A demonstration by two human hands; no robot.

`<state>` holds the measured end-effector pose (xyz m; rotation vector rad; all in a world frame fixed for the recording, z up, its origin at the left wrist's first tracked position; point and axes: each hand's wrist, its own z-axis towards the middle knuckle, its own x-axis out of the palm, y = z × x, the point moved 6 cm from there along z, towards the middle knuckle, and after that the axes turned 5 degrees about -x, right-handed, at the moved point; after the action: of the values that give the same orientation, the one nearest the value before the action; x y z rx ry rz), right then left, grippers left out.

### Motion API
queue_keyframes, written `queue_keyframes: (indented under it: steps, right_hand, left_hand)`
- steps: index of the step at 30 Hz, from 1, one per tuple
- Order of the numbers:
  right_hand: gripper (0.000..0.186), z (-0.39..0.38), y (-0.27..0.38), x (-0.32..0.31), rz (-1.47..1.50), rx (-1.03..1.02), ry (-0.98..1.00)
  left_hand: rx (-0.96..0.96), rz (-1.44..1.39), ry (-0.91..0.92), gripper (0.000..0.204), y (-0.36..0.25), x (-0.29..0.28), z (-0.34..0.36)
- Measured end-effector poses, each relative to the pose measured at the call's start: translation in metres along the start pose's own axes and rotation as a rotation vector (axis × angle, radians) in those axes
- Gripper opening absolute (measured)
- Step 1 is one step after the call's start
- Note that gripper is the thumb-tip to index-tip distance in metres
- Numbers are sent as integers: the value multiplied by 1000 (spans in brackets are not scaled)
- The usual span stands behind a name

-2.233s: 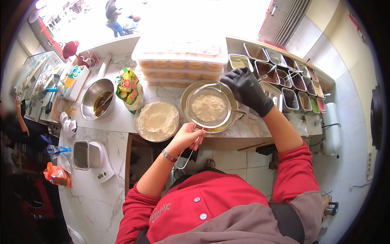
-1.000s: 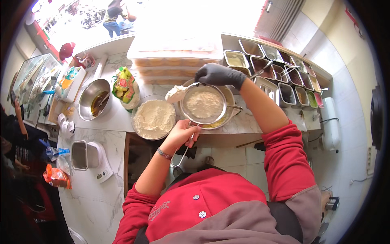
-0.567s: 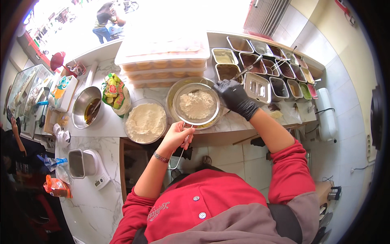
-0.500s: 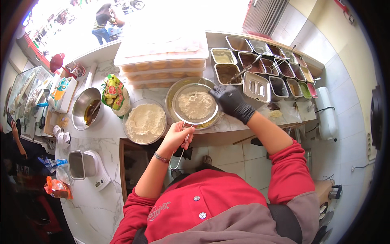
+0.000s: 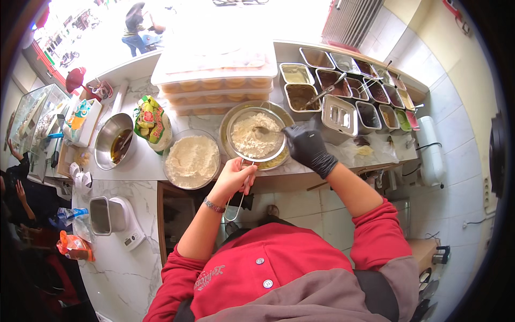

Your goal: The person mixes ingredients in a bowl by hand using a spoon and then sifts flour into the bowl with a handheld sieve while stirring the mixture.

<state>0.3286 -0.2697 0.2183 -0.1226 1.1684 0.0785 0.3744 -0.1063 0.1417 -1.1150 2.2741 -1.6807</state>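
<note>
My bare left hand (image 5: 236, 178) is closed round the wire handle of a round metal sieve (image 5: 234, 153). White flour (image 5: 251, 140) lies heaped in the mesh. The sieve rests over a wider bowl (image 5: 226, 119), whose contents are mostly hidden; a strip of yellow shows below the sieve. In a black glove, my right hand (image 5: 309, 151) grips a spoon (image 5: 263, 130) by its handle, and the spoon's bowl sits in the flour. To the left of the sieve stands a clear bowl of flour (image 5: 192, 159).
Stacked lidded trays (image 5: 214, 95) of round pieces stand behind the sieve. Metal food pans (image 5: 339, 115) fill the right back. A steel bowl (image 5: 102, 155) with dark liquid and a green-yellow bag (image 5: 153, 124) are at left. A kitchen scale (image 5: 132, 236) bears a metal container (image 5: 100, 217).
My right hand has shifted slightly right and down, and the spoon now shows in the flour. The flour heap has changed shape. My left hand stays on the handle.
</note>
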Motion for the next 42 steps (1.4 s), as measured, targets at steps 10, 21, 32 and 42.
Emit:
queue_keyframes:
  steps: [10, 21, 32, 42]
  right_hand:
    - [13, -4, 1, 1, 24, 28, -70]
    - [12, 20, -12, -19, -283, -192, -44]
    - [9, -5, 7, -36, 163, 216, -16]
    - [9, -2, -4, -4, 121, 172, -71]
  left_hand:
    - [-12, 24, 37, 14, -1, 7, -1]
    - [-61, 29, 58, 16, -3, 12, 0]
    - [-36, -35, -11, 10, -10, 2, 2]
    - [-20, -18, -27, 13, -8, 2, 0]
